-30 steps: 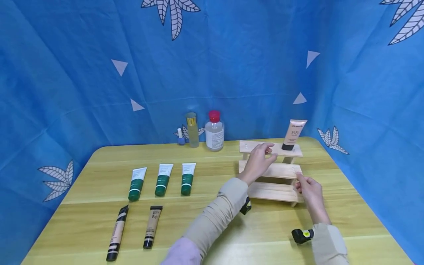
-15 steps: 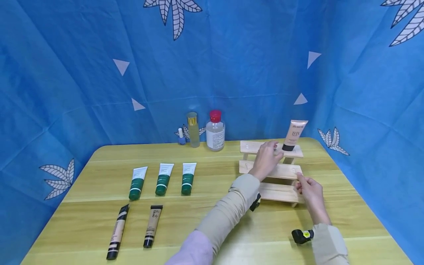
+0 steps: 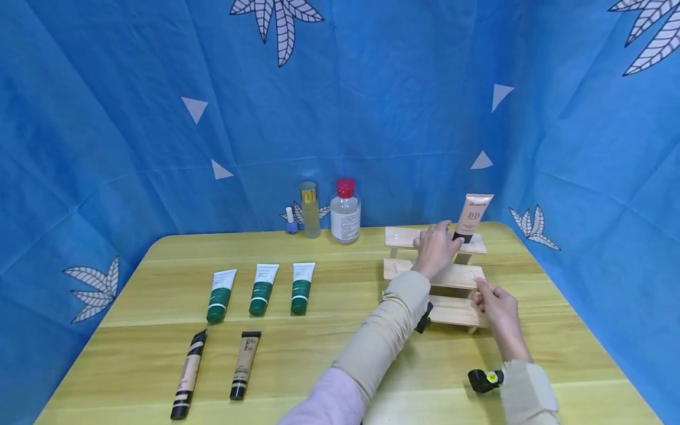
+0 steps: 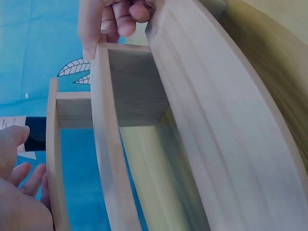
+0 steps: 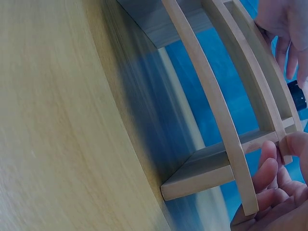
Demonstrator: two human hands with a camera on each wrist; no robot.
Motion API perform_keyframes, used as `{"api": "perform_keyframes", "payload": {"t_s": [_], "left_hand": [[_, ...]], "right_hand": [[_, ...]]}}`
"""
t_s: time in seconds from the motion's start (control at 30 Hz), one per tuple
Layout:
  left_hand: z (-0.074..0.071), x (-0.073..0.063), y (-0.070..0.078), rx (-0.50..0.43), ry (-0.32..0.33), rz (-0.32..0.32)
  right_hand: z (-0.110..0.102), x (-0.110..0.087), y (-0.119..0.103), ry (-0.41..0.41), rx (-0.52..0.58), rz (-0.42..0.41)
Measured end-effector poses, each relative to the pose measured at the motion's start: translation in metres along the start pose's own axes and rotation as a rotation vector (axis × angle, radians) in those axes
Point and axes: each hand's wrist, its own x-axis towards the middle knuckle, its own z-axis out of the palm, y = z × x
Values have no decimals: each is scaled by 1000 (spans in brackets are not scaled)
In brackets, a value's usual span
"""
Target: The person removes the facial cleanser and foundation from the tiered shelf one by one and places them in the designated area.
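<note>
A pale pink BB cream tube stands on its black cap on the top tier of a three-tier wooden display stand. My left hand reaches over the stand, its thumb and forefinger right at the tube's cap. In the left wrist view, the thumb overlaps the tube just beside the black cap, and the other fingers lie close to the top tier, loosely bent. With my right hand, I pinch the right end of the middle tier; in the right wrist view, fingers curl under the board.
Three green-and-white tubes lie in a row on the left. Nearer are a black-striped tube and a beige tube. Along the back stand a red-capped bottle, a gold-collared bottle and a small blue bottle, before a blue curtain.
My left hand has moved right along the stand's upper tiers, up to the BB cream tube's cap. The right hand keeps its grip on the stand, and the tubes stay put.
</note>
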Motion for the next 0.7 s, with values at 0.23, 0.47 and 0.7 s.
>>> {"api": "perform_keyframes", "payload": {"t_s": [0.23, 0.47, 0.7], "left_hand": [[3, 1, 6, -95, 48, -52], [2, 0, 11, -87, 44, -49], [1, -2, 10, -105, 22, -34]], "right_hand": [[0, 0, 1, -4, 17, -4], [-1, 8, 9, -6, 15, -4], [-1, -1, 0, -12, 21, -9]]}}
